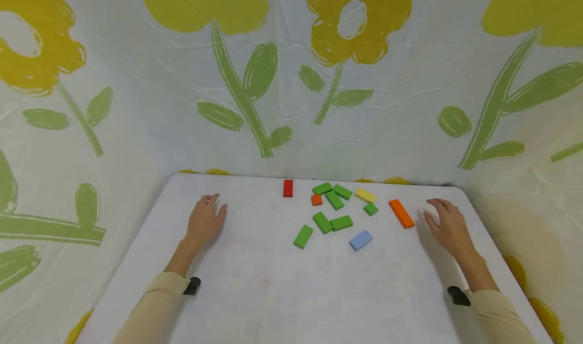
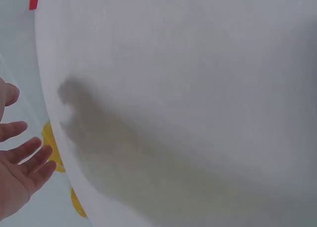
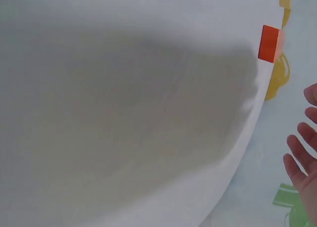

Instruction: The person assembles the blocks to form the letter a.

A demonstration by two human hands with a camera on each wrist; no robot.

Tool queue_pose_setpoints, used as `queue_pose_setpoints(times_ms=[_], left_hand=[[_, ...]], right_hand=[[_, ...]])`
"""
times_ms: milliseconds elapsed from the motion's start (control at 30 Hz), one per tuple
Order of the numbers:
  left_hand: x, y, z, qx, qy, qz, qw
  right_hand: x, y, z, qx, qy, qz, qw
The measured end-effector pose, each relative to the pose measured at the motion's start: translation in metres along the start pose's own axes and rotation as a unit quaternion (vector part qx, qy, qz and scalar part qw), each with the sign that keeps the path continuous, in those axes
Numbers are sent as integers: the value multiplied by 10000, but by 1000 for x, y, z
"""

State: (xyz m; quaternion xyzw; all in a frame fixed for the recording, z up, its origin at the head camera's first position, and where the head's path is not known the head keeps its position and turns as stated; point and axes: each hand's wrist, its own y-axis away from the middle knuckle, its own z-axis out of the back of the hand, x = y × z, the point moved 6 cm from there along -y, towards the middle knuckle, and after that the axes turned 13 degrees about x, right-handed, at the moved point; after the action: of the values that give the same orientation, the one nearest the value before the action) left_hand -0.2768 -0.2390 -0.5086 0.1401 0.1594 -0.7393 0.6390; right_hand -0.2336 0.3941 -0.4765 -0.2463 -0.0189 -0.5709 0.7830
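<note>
Blocks [image 1: 334, 200] between left hand [image 1: 203, 224] and right hand [image 1: 450, 228], both relaxed, orange block [image 1: 401, 214] nearest right

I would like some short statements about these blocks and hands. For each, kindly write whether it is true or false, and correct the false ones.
1. The red block lies left of the yellow block. True.
2. The orange bar is nearer the right hand than the left hand. True.
3. The left hand holds the red block. False: it holds nothing.
4. The orange bar stands on its end. False: it lies flat.
</note>
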Motion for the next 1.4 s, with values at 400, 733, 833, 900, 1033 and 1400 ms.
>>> queue_pose_setpoints(times_ms=[400,733,833,900,1033,1400], left_hand=[[-38,-5,-18,207,721,-154,9971],[-57,-7,-32,531,1148,-312,9915],[-63,-7,-35,544,1285,-391,9895],[-66,-7,-36,549,1355,-465,9882],[-72,-6,-39,572,1458,-618,9857],[-71,-2,-46,835,1420,-794,9831]], right_hand=[[0,-21,-37,1344,-786,-1073,9820],[4,-22,-49,1729,-1045,-1518,9675],[7,-23,-51,1774,-1001,-1511,9673],[7,-24,-52,1810,-972,-1514,9669],[6,-25,-56,1915,-934,-1636,9633],[20,-26,-47,1651,-1142,-1688,9650]])
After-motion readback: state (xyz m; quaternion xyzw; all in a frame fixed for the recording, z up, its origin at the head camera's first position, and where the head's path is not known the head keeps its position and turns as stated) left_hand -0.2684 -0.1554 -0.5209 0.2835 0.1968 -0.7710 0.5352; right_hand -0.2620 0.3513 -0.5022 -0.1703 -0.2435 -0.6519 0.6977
